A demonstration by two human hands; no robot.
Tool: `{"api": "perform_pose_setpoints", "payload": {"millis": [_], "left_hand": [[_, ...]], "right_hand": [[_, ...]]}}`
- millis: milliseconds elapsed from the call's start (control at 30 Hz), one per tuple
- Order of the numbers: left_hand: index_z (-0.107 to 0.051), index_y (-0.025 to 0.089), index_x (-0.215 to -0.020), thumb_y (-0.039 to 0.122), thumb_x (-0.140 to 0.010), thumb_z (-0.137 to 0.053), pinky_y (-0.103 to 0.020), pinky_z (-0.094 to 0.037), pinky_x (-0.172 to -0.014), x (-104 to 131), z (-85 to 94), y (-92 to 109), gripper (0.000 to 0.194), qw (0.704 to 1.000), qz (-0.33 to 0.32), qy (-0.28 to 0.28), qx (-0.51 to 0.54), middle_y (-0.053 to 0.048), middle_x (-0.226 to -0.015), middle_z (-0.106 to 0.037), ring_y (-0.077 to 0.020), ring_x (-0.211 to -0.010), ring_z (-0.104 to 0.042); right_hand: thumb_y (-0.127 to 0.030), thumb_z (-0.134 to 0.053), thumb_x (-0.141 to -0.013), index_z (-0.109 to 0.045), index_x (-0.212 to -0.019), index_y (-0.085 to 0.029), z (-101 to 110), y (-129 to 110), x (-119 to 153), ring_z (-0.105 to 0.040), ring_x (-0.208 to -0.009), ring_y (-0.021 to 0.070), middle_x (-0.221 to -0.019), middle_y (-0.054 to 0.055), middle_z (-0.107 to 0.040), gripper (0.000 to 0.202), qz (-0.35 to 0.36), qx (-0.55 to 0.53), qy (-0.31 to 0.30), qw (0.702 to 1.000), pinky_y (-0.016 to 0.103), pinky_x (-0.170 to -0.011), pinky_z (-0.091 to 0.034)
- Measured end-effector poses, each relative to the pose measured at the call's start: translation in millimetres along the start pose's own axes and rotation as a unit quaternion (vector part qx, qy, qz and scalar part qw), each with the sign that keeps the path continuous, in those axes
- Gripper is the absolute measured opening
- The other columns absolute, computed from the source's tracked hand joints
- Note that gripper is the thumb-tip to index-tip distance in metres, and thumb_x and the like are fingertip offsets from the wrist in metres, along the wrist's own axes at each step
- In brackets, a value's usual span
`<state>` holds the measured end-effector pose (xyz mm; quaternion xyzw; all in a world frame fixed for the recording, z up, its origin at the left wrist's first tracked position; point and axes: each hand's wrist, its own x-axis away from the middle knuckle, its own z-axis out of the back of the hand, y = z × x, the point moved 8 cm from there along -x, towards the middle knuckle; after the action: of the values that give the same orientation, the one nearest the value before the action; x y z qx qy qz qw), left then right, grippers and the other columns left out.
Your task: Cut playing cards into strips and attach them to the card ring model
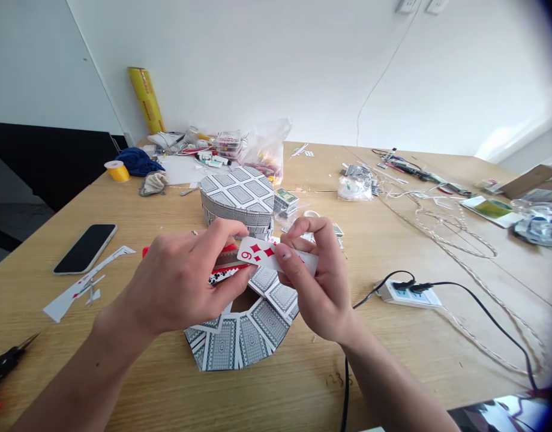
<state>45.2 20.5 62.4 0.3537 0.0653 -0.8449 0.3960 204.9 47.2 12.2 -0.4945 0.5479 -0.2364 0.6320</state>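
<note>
Above a curved band of grey-and-white patterned paper playing cards (pixel 269 318) on a pale wood-grain counter (pixel 168 396), a person's right hand (pixel 318 285) pinches a white paper card with red diamonds (pixel 260 254) while the left hand (pixel 190 282) grips a red-and-grey tool (pixel 228 259), near a card-patterned box (pixel 237 195) farther back.

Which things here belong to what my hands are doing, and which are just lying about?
Likely in the job:
diamond card in the right hand
red tool at the left hand, partly hidden
grey-patterned card piece below the hands
patterned box behind

Apparently just lying about:
phone, yellow spool, power strip, yellow roll
</note>
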Motion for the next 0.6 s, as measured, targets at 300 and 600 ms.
{"api": "perform_pose_setpoints", "payload": {"millis": [300, 600], "left_hand": [[-0.062, 0.026, -0.126, 0.046, -0.098, -0.072, -0.037, -0.056, -0.077, 8.9, 30.1, -57.3, 0.036, 0.981, 0.172, 0.072, -0.049, 0.000, -0.104, -0.082, -0.0226, -0.089, -0.079], [-0.063, 0.024, -0.113, 0.046, -0.102, -0.066, -0.032, -0.051, -0.067, 5.4, 20.8, -54.4, 0.025, 0.976, 0.203, 0.055, 0.059, 0.000, -0.091, -0.074, -0.0157, -0.075, -0.067]], "right_hand": [[-0.029, -0.062, -0.110, -0.048, -0.109, -0.029, 12.0, -14.5, 2.7, -0.039, -0.059, 0.0103, -0.080, -0.004, -0.045, 0.015, 0.004, 0.035, 0.076, 0.996, 0.025, -0.051, -0.031], [-0.022, -0.072, -0.106, -0.056, -0.125, -0.033, 7.6, -20.8, 7.4, -0.053, -0.059, 0.0097, -0.079, -0.005, -0.059, 0.027, 0.062, 0.118, 0.082, 0.988, 0.027, -0.055, -0.044]]}}
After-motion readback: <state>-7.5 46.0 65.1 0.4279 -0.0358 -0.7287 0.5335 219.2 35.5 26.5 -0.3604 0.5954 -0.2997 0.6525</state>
